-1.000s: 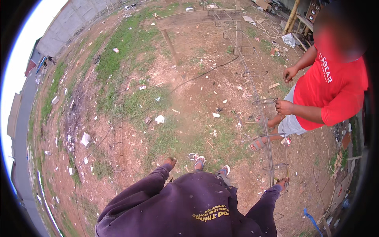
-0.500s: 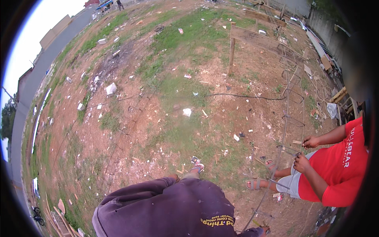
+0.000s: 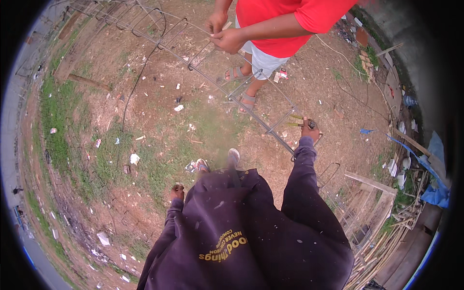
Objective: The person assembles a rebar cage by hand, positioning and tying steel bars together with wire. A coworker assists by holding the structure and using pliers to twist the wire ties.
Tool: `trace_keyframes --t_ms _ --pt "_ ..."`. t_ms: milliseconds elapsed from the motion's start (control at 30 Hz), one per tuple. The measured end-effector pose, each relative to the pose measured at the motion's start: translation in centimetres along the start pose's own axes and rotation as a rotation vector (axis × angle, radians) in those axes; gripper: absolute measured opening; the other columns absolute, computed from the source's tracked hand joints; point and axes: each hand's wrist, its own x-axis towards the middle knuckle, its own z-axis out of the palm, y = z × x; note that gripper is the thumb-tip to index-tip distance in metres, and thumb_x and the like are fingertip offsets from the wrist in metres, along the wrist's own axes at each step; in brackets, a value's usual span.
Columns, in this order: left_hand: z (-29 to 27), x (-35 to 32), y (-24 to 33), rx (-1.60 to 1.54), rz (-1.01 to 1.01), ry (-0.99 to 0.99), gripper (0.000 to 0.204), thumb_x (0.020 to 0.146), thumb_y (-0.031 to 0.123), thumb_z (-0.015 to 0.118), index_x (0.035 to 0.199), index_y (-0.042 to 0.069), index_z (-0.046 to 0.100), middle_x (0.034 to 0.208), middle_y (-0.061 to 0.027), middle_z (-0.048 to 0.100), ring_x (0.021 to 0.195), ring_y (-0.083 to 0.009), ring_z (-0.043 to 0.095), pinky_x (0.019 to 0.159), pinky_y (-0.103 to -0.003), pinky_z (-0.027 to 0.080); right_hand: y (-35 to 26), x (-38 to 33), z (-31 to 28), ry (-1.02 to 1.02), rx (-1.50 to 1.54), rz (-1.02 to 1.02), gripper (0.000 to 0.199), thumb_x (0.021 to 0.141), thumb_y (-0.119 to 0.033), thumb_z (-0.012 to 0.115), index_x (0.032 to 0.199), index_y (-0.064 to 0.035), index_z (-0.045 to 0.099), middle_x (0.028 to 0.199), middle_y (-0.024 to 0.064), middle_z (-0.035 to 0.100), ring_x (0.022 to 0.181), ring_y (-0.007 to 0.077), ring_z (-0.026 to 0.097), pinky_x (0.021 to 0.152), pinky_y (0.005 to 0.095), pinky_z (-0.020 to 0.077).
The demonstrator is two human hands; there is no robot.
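My right hand [image 3: 309,131] is closed on yellow-handled pliers [image 3: 296,121], beside the end of a long steel rebar cage [image 3: 217,87]. The handles spread toward the bars. The cage runs slantwise from the upper left, with bent stirrups along it. My left hand [image 3: 178,192] hangs low at my left side, its fingers curled in; whether it holds something is hidden. Across the cage, a person in a red shirt [image 3: 270,21] has both hands [image 3: 224,36] at a thin bar or wire of the cage.
A dark cable [image 3: 133,92] crosses the grass and dirt on the left. Wooden boards [image 3: 372,186] and a bundle of thin poles [image 3: 382,251] lie to the right, near a blue tarp [image 3: 435,193]. Litter and white pieces dot the ground. A wooden post [image 3: 89,82] lies upper left.
My view has swung to the right, bringing the cage and the person in red to the upper middle. My right hand with the pliers shows fully, and my left hand hangs at my side.
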Motion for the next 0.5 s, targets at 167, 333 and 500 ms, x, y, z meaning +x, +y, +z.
trace_keyframes --t_ms 167,333,500 --pt "-2.5 3.3 10.2 -0.198 0.218 -0.077 0.028 0.087 0.033 0.057 0.089 0.005 0.059 0.071 -0.0122 0.065 0.058 -0.0177 0.058 0.057 -0.031 0.045 -2.4 -0.9 -1.4 -0.033 -0.101 -0.126 0.042 0.067 -0.038 0.082 0.094 -0.0071 0.071 0.087 0.0092 0.07 0.083 0.0245 0.066 0.079 0.0356 0.05" --pt "-3.9 3.3 25.1 -0.545 0.332 -0.362 0.025 0.094 0.029 0.054 0.103 0.006 0.049 0.077 -0.0122 0.068 0.062 -0.0169 0.063 0.057 -0.027 0.047 -8.7 -4.3 -3.8 0.393 -0.448 -0.276 0.041 0.073 -0.035 0.079 0.096 -0.0044 0.067 0.086 0.0081 0.068 0.085 0.0234 0.066 0.078 0.0351 0.05" --pt "-3.4 1.8 36.6 -0.693 0.477 -0.534 0.02 0.095 0.019 0.055 0.102 0.001 0.058 0.105 -0.0161 0.067 0.088 -0.0212 0.066 0.075 -0.032 0.05 -18.2 -13.6 -1.9 -0.339 0.186 -0.21 0.024 0.086 -0.024 0.067 0.094 -0.0014 0.065 0.088 0.01 0.067 0.077 0.0185 0.066 0.069 0.0281 0.051"
